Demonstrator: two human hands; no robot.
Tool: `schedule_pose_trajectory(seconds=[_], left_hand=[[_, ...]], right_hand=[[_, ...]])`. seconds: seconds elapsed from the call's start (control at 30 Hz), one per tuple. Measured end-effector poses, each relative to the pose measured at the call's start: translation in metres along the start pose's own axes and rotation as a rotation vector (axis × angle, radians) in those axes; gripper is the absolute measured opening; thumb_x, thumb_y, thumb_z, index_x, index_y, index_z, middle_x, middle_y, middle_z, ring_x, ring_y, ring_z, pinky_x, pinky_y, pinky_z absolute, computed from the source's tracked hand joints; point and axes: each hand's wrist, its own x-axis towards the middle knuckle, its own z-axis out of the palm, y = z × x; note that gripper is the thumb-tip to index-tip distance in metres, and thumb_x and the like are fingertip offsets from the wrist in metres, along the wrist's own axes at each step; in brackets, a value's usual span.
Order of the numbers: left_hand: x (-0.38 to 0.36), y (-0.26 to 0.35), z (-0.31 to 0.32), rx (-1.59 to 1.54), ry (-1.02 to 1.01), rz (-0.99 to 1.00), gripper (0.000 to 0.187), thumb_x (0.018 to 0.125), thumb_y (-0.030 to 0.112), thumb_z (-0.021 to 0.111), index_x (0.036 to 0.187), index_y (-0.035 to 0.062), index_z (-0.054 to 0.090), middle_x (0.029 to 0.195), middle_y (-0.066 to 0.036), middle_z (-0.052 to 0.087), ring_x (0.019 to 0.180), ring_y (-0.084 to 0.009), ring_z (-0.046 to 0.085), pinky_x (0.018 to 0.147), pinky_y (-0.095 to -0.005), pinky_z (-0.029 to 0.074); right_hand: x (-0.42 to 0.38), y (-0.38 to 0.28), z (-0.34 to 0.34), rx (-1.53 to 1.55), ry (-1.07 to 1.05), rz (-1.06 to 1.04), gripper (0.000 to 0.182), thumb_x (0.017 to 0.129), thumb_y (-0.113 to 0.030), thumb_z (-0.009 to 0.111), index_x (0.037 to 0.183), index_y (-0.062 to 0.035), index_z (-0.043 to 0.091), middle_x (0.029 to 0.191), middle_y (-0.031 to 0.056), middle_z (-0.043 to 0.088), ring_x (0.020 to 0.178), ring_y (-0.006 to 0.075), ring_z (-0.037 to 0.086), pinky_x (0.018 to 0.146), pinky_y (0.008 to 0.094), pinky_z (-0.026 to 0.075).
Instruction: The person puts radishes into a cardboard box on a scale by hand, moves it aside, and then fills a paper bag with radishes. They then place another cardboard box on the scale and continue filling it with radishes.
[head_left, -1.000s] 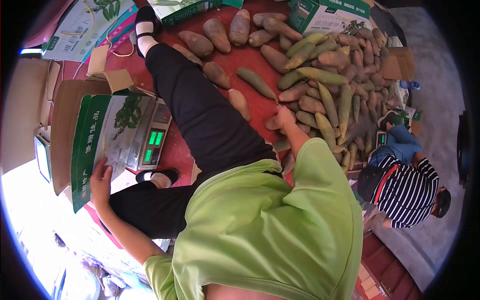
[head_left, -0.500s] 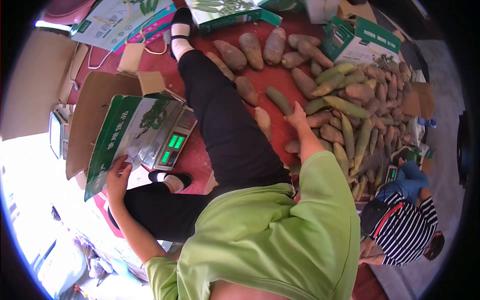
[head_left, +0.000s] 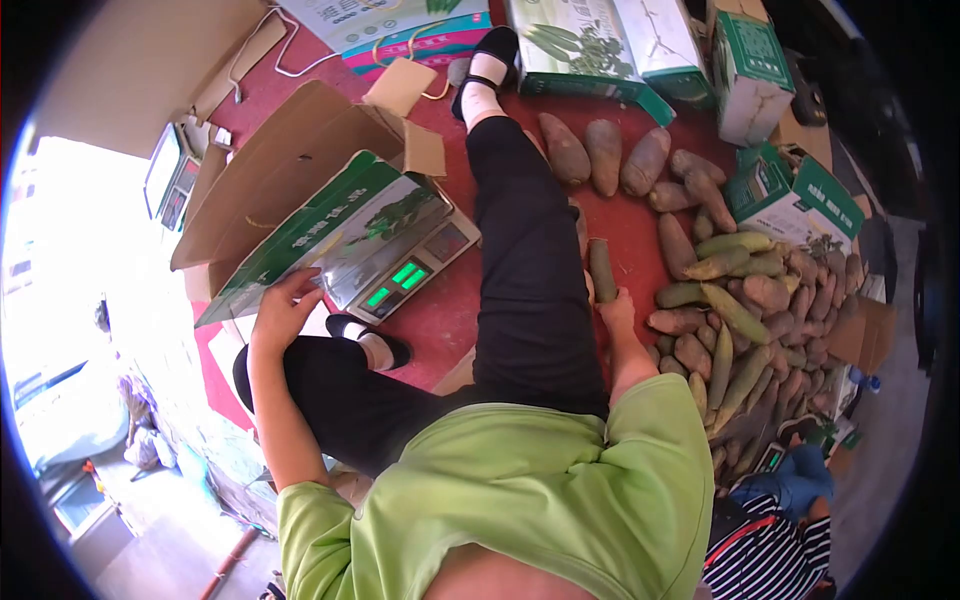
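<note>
My right hand (head_left: 617, 312) is closed around the lower end of a long green radish (head_left: 600, 268), holding it beside my right thigh. My left hand (head_left: 287, 312) rests on the green-and-white cardboard box (head_left: 335, 232), its fingers bent and pressed together at the printed side panel. That box stands with its flaps up on a digital scale (head_left: 398, 285), whose green figures are lit. What lies inside the box is hidden by its side panel.
A heap of reddish-brown roots (head_left: 800, 320) and green radishes (head_left: 735, 315) lies on the red floor covering (head_left: 545, 215) at right. Printed cartons (head_left: 580, 50) stand beyond my foot. A co-worker in a striped shirt (head_left: 770, 550) is at lower right. A second scale (head_left: 170, 180) stands at left.
My right hand has drawn the radish in towards my thigh. My left hand stays at the box, its fingers more bent. The whole view has shifted, bringing more cartons into sight.
</note>
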Motion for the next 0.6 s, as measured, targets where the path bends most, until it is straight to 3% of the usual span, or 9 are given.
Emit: schedule_pose_trajectory(seconds=[0.07, 0.13, 0.23, 0.3, 0.37, 0.43, 0.5, 0.53, 0.6], left_hand=[[-0.001, -0.002, -0.001, -0.028, 0.013, 0.009, 0.035, 0.083, 0.014, 0.065, 0.116, 0.0032, 0.062, 0.091, -0.015, 0.068, 0.083, -0.024, 0.066, 0.076, -0.0342, 0.051], [-0.003, -0.001, -0.002, -0.048, 0.04, 0.044, 0.034, 0.082, 0.014, 0.065, 0.114, 0.0036, 0.063, 0.087, -0.015, 0.069, 0.077, -0.024, 0.066, 0.072, -0.0331, 0.051], [-0.009, 0.006, -0.006, -0.095, 0.086, -0.007, 0.033, 0.082, 0.014, 0.066, 0.113, 0.0033, 0.064, 0.087, -0.015, 0.068, 0.073, -0.0228, 0.065, 0.069, -0.0319, 0.051], [-0.016, 0.014, -0.007, -0.045, 0.224, 0.086, 0.027, 0.081, 0.012, 0.066, 0.107, 0.0043, 0.066, 0.079, -0.014, 0.066, 0.066, -0.0236, 0.063, 0.063, -0.0326, 0.049], [-0.026, 0.034, -0.017, 0.243, 0.59, 0.411, 0.022, 0.079, 0.01, 0.068, 0.1, 0.0059, 0.068, 0.071, -0.012, 0.062, 0.06, -0.0248, 0.06, 0.058, -0.0334, 0.046], [-0.031, 0.041, -0.02, 0.279, 0.746, 0.458, 0.019, 0.076, 0.008, 0.07, 0.096, 0.0075, 0.067, 0.071, -0.009, 0.059, 0.064, -0.0259, 0.058, 0.06, -0.0352, 0.045], [-0.033, 0.044, -0.027, 0.335, 1.084, 0.633, 0.022, 0.074, 0.009, 0.071, 0.096, 0.0079, 0.068, 0.081, -0.006, 0.06, 0.075, -0.0262, 0.059, 0.068, -0.0369, 0.045], [-0.035, 0.043, -0.031, 0.386, 1.082, 0.598, 0.032, 0.073, 0.013, 0.072, 0.104, 0.0092, 0.066, 0.089, -0.005, 0.06, 0.085, -0.0275, 0.057, 0.077, -0.0389, 0.043], [-0.037, 0.045, -0.036, 0.438, 1.037, 0.489, 0.038, 0.073, 0.015, 0.072, 0.11, 0.0099, 0.063, 0.091, -0.006, 0.06, 0.087, -0.0271, 0.056, 0.079, -0.0385, 0.043]], right_hand=[[0.004, 0.004, -0.001, 0.019, 0.011, -0.042, 0.071, 0.067, -0.028, 0.079, 0.129, -0.0182, 0.046, 0.128, 0.009, 0.053, 0.119, 0.0314, 0.051, 0.094, 0.0457, 0.045], [0.005, 0.008, -0.004, 0.138, 0.018, -0.11, 0.056, 0.067, -0.013, 0.079, 0.117, -0.0066, 0.054, 0.11, 0.0171, 0.063, 0.105, 0.0329, 0.061, 0.088, 0.0403, 0.046], [0.002, 0.005, -0.017, 0.145, 0.006, -0.121, 0.052, 0.067, -0.008, 0.077, 0.114, -0.0037, 0.055, 0.105, 0.0181, 0.065, 0.101, 0.0317, 0.063, 0.085, 0.0403, 0.047], [-0.005, 0.001, -0.034, 0.1, -0.032, -0.13, 0.055, 0.068, -0.012, 0.078, 0.117, -0.0064, 0.054, 0.111, 0.0166, 0.063, 0.106, 0.032, 0.06, 0.088, 0.0416, 0.046], [-0.007, 0.0, -0.044, 0.053, -0.065, -0.136, 0.057, 0.069, -0.017, 0.078, 0.12, -0.0092, 0.054, 0.117, 0.0151, 0.062, 0.111, 0.0323, 0.058, 0.09, 0.0428, 0.045], [-0.004, 0.002, -0.052, 0.148, -0.051, -0.169, 0.055, 0.068, -0.014, 0.078, 0.117, -0.0079, 0.055, 0.113, 0.0153, 0.063, 0.108, 0.0323, 0.059, 0.088, 0.0422, 0.046], [0.01, 0.002, -0.062, 0.158, 0.015, -0.275, 0.056, 0.067, -0.014, 0.079, 0.117, -0.0077, 0.055, 0.111, 0.0151, 0.063, 0.105, 0.0327, 0.06, 0.087, 0.0422, 0.046], [0.009, -0.002, -0.068, 0.174, 0.072, -0.368, 0.057, 0.066, -0.013, 0.08, 0.116, -0.0075, 0.055, 0.109, 0.0149, 0.063, 0.103, 0.033, 0.06, 0.086, 0.0422, 0.046], [0.015, -0.014, -0.09, 0.165, 0.146, -0.468, 0.058, 0.065, -0.013, 0.08, 0.117, -0.0079, 0.055, 0.109, 0.0148, 0.062, 0.102, 0.0329, 0.06, 0.086, 0.0419, 0.046]])
